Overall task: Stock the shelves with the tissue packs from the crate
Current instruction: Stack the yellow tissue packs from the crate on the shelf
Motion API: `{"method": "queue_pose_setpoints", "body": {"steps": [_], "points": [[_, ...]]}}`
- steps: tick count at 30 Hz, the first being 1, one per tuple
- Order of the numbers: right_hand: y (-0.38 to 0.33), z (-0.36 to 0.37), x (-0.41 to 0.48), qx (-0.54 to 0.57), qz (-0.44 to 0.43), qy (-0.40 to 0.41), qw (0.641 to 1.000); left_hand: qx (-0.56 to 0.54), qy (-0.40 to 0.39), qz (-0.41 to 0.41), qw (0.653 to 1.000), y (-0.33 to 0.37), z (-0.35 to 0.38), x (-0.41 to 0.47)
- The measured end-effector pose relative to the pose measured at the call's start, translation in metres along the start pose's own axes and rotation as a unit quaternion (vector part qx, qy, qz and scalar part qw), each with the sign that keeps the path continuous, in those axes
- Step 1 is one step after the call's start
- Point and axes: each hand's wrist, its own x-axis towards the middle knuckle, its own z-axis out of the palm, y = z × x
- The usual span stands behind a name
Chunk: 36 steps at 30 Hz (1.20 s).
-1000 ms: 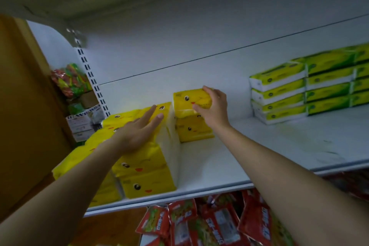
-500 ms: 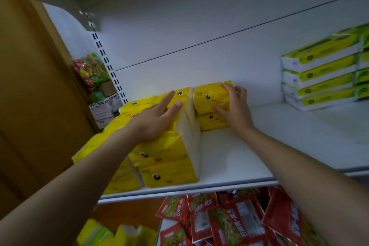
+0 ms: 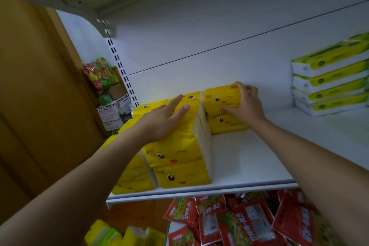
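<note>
Yellow tissue packs (image 3: 179, 158) printed with cartoon faces; green-and-white packs (image 3: 329, 84); red snack bags (image 3: 249, 221).

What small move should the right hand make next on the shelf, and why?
Probably release and withdraw the right hand: the upper pack it grips already sits on the lower pack, close beside the yellow block under the flat left hand.

On the shelf (image 3: 249, 162) I see a block of tissue packs (image 3: 179, 162) at centre-left of the frame, two stacked packs (image 3: 221, 110) just beside its rear right, another stack (image 3: 327, 84) far right, and snack packets (image 3: 239, 223) below at lower right.
</note>
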Motion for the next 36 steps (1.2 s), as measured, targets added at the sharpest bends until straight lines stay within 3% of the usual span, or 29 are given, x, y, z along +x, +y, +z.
{"method": "queue_pose_setpoints", "body": {"steps": [4,8,13,17,21,26,30,32,36], "points": [[-0.01,-0.019,-0.003,-0.006,0.011,0.014,1.0,-0.049,0.007,0.004,0.999,-0.01,-0.008,-0.013],[-0.045,-0.033,-0.018,0.061,-0.032,0.025,0.997,-0.062,0.04,0.027,0.997,-0.022,-0.017,-0.035],[-0.127,-0.029,-0.053,0.114,-0.127,0.001,0.985,-0.098,0.135,0.055,0.985,-0.046,-0.033,-0.084],[-0.206,-0.004,-0.101,0.157,-0.188,-0.048,0.968,-0.127,0.256,0.063,0.956,-0.085,-0.044,-0.139],[-0.268,0.036,-0.171,0.197,-0.232,-0.117,0.945,-0.159,0.318,0.003,0.935,-0.145,-0.039,-0.195],[-0.299,0.114,-0.283,0.274,-0.2,-0.277,0.899,-0.164,0.282,-0.071,0.943,-0.229,-0.012,-0.278],[-0.291,0.179,-0.378,0.262,-0.141,-0.426,0.854,-0.17,0.198,-0.167,0.951,-0.291,0.029,-0.355],[-0.279,0.21,-0.417,0.214,-0.099,-0.523,0.819,-0.203,0.113,-0.239,0.943,-0.316,0.052,-0.385],[-0.255,0.257,-0.466,0.013,-0.09,-0.66,0.745,-0.291,-0.052,-0.375,0.878,-0.356,0.105,-0.432]]}}
